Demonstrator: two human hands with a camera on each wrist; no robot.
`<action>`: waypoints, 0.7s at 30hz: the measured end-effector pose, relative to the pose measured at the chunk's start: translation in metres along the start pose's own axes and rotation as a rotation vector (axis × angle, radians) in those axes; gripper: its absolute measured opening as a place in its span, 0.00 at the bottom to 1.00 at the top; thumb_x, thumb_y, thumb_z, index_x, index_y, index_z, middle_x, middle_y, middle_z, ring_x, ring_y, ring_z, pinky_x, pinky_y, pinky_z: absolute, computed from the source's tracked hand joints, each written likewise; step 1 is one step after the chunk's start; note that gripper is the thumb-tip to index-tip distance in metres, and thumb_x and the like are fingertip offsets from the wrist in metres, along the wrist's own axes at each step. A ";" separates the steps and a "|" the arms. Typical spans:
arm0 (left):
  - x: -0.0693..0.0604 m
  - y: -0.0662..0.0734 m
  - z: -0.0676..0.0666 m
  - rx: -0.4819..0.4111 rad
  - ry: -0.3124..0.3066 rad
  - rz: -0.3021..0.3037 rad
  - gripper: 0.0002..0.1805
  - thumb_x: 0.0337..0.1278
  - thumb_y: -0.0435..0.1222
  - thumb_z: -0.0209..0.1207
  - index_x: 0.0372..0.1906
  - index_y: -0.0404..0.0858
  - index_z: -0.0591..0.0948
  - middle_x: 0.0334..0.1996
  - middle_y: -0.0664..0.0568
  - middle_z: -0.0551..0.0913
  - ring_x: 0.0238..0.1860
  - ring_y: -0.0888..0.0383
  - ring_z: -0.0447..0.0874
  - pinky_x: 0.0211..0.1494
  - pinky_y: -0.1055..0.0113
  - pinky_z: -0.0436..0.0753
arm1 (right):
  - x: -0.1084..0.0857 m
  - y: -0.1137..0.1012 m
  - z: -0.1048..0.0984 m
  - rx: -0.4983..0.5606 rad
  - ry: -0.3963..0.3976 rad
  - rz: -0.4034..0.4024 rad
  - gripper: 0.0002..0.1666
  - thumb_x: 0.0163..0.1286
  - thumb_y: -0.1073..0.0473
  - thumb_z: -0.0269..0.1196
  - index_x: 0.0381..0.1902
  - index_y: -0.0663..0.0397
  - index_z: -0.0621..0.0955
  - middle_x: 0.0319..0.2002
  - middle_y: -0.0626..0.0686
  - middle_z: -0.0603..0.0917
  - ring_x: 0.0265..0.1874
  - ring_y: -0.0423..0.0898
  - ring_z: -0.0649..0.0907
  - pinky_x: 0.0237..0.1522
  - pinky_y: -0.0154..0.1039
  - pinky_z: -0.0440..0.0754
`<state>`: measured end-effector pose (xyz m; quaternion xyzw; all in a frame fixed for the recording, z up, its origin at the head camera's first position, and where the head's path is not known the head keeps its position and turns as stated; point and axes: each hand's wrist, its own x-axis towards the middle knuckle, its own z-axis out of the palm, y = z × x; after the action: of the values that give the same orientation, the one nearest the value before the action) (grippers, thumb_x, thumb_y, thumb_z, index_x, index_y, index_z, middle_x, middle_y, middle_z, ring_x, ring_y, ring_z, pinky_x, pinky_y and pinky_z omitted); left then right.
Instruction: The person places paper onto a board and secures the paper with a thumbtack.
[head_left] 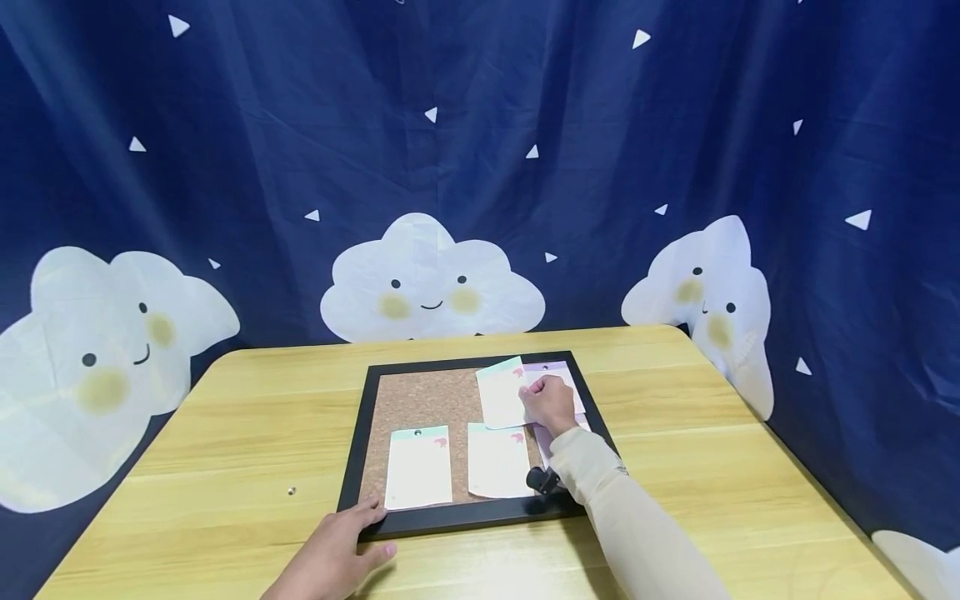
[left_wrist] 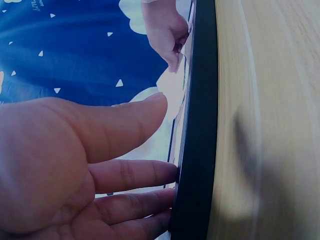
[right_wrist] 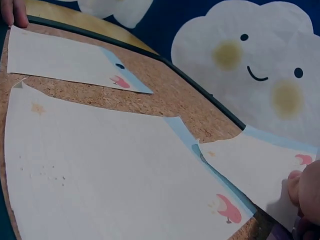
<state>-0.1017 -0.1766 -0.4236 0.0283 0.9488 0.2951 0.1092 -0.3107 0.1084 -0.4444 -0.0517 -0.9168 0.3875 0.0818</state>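
Observation:
A corkboard in a black frame lies on the table. My right hand, fingers curled, pinches the right side of a white note sheet, which is tilted over the board's upper part. The sheet's lower edge overlaps another white sheet at lower middle. A third sheet at lower left has a pushpin at its top. Purple-edged sheets lie partly hidden behind my right hand. My left hand touches the frame's lower left corner with extended fingers, as the left wrist view also shows.
A small shiny pin-like piece lies on the wooden table, left of the board. A dark blue curtain with clouds hangs behind the table. A black device is strapped at my right wrist.

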 end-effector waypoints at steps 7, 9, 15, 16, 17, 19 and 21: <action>0.000 -0.001 0.000 -0.004 -0.003 0.009 0.32 0.51 0.47 0.69 0.56 0.29 0.79 0.64 0.36 0.71 0.63 0.32 0.67 0.61 0.36 0.67 | 0.002 -0.006 0.001 -0.058 -0.062 0.075 0.14 0.63 0.50 0.65 0.27 0.55 0.80 0.26 0.53 0.82 0.30 0.51 0.81 0.34 0.45 0.79; -0.001 -0.001 0.000 -0.011 -0.005 0.013 0.32 0.51 0.47 0.69 0.56 0.28 0.79 0.64 0.35 0.71 0.63 0.31 0.67 0.61 0.36 0.67 | 0.002 -0.007 0.002 -0.085 -0.079 0.085 0.15 0.64 0.48 0.65 0.28 0.54 0.81 0.26 0.52 0.83 0.31 0.52 0.81 0.33 0.45 0.78; -0.001 -0.001 0.000 -0.021 -0.008 0.009 0.32 0.51 0.47 0.69 0.56 0.28 0.79 0.64 0.35 0.71 0.63 0.31 0.67 0.61 0.35 0.67 | 0.002 -0.010 0.004 -0.159 -0.119 0.095 0.16 0.65 0.45 0.64 0.28 0.52 0.81 0.25 0.52 0.82 0.28 0.51 0.81 0.30 0.45 0.76; -0.001 -0.001 0.000 -0.022 -0.009 0.006 0.32 0.51 0.47 0.69 0.56 0.29 0.79 0.64 0.35 0.71 0.63 0.31 0.67 0.61 0.35 0.67 | 0.002 -0.011 0.004 -0.165 -0.124 0.098 0.16 0.65 0.45 0.63 0.28 0.52 0.81 0.25 0.51 0.82 0.27 0.50 0.81 0.29 0.44 0.75; -0.001 -0.001 0.000 -0.022 -0.009 0.003 0.32 0.51 0.47 0.69 0.56 0.29 0.79 0.64 0.35 0.71 0.63 0.31 0.67 0.61 0.35 0.67 | 0.003 -0.012 0.004 -0.170 -0.127 0.102 0.17 0.65 0.45 0.63 0.29 0.52 0.81 0.24 0.51 0.81 0.26 0.50 0.80 0.27 0.43 0.74; -0.001 -0.001 -0.001 -0.021 -0.010 -0.002 0.32 0.51 0.47 0.69 0.56 0.29 0.79 0.64 0.35 0.71 0.62 0.31 0.67 0.61 0.35 0.67 | 0.003 -0.013 0.004 -0.174 -0.138 0.108 0.17 0.65 0.44 0.62 0.29 0.52 0.81 0.23 0.51 0.81 0.25 0.49 0.80 0.25 0.43 0.73; -0.001 -0.002 -0.001 -0.021 -0.005 0.001 0.32 0.51 0.47 0.69 0.56 0.29 0.79 0.63 0.35 0.71 0.62 0.30 0.67 0.61 0.35 0.68 | 0.004 -0.014 0.005 -0.178 -0.145 0.110 0.18 0.66 0.44 0.62 0.29 0.52 0.81 0.22 0.51 0.81 0.24 0.49 0.79 0.24 0.42 0.72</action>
<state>-0.1011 -0.1786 -0.4236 0.0286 0.9453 0.3052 0.1118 -0.3156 0.0954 -0.4376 -0.0809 -0.9468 0.3113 -0.0109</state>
